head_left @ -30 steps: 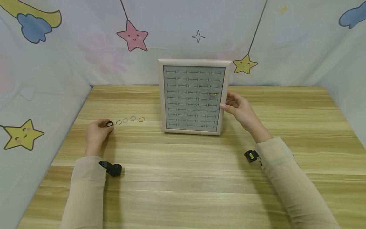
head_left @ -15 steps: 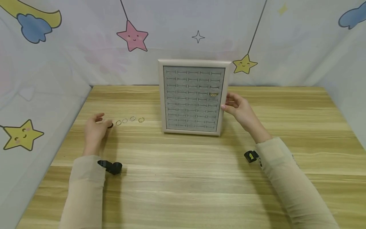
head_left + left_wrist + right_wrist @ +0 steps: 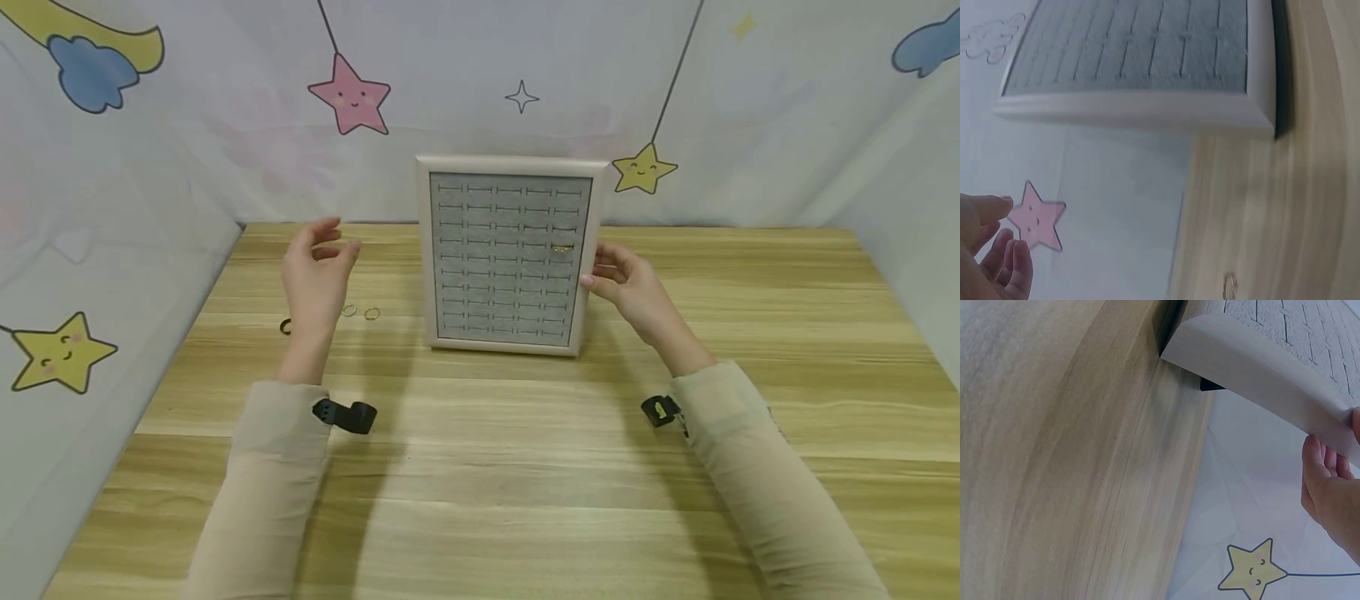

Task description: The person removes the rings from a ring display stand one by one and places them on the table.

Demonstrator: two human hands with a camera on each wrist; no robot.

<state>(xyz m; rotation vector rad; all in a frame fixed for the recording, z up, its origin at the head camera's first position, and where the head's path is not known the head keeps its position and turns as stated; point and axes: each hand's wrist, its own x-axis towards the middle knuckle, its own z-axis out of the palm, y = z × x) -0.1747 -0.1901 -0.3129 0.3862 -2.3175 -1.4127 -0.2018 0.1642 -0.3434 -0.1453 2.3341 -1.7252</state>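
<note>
A framed ring display board (image 3: pixel 424 258) with a grey slotted pad stands upright on the table. A gold ring (image 3: pixel 562 247) sits in one slot near its right side. My right hand (image 3: pixel 628 287) grips the frame's right edge, thumb in front and fingers behind, as the right wrist view also shows. My left hand (image 3: pixel 318 279) is raised left of the board, fingers loosely bent, thumb apart from them and nothing between. Near that wrist lies a black ring (image 3: pixel 286 327); a silver ring (image 3: pixel 348 310) and a thin gold ring (image 3: pixel 372 314) lie to its right. The left hand hides the spot between.
The wood-grain table (image 3: pixel 480 467) runs back to a white cloth backdrop (image 3: pixel 465 75) printed with stars. Cloth also hangs along the left and right sides. Each sleeve cuff carries a small black camera, such as the left wrist camera (image 3: pixel 363 417).
My left hand has let go of the black ring, leaving it on the table, then risen and moved right toward the board. The right hand stays on the frame.
</note>
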